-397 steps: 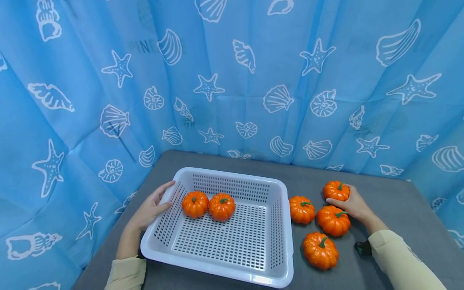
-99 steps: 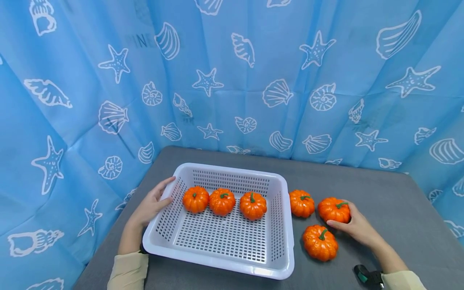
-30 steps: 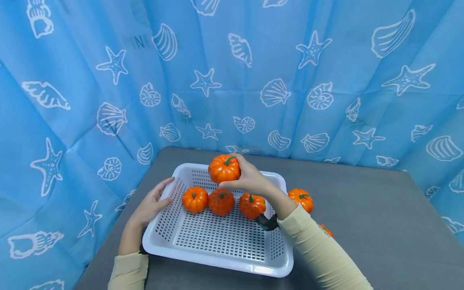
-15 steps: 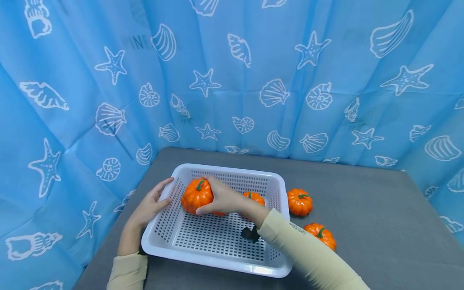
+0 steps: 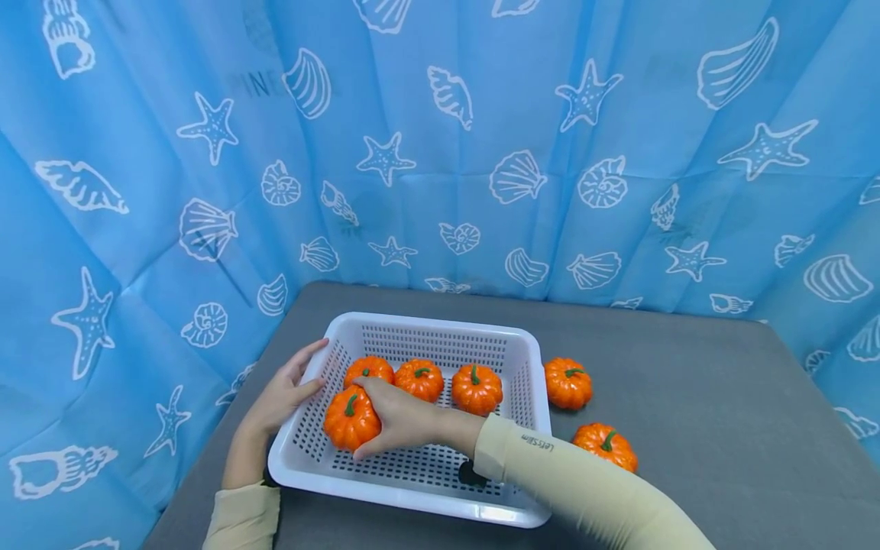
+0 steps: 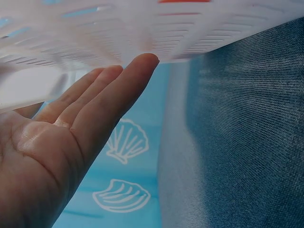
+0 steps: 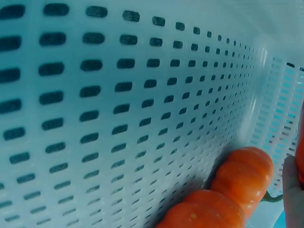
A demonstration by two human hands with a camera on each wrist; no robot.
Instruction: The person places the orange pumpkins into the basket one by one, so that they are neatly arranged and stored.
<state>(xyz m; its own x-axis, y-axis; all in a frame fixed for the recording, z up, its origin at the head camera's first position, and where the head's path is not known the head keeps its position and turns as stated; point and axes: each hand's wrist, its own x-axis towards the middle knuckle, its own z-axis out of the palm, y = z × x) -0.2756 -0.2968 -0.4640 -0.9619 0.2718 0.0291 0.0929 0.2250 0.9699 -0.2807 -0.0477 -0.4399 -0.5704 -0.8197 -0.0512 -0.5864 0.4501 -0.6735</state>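
In the head view my right hand (image 5: 406, 418) grips a small orange pumpkin (image 5: 351, 420) with a green stem, low inside the white perforated basket (image 5: 447, 500), near its left front. Three more pumpkins stand along the basket's back: one at the left (image 5: 369, 368), one in the middle (image 5: 421, 378) and one at the right (image 5: 477, 391). My left hand (image 5: 278, 401) holds the basket's left rim, thumb over the edge. From the left wrist, straight fingers (image 6: 114, 97) lie against the outer wall. Only an edge of the held pumpkin (image 7: 300, 159) shows from the right wrist.
Two pumpkins lie on the grey table (image 5: 687, 382) right of the basket: one close to its wall (image 5: 567, 383), the other nearer the front (image 5: 606, 445), partly behind my right sleeve (image 5: 577, 473). A blue curtain (image 5: 440, 153) with white shells hangs behind the table.
My right hand has brought the pumpkin from the table over the basket, then down to its left front. Another pumpkin went in earlier. My left hand stays at the rim.
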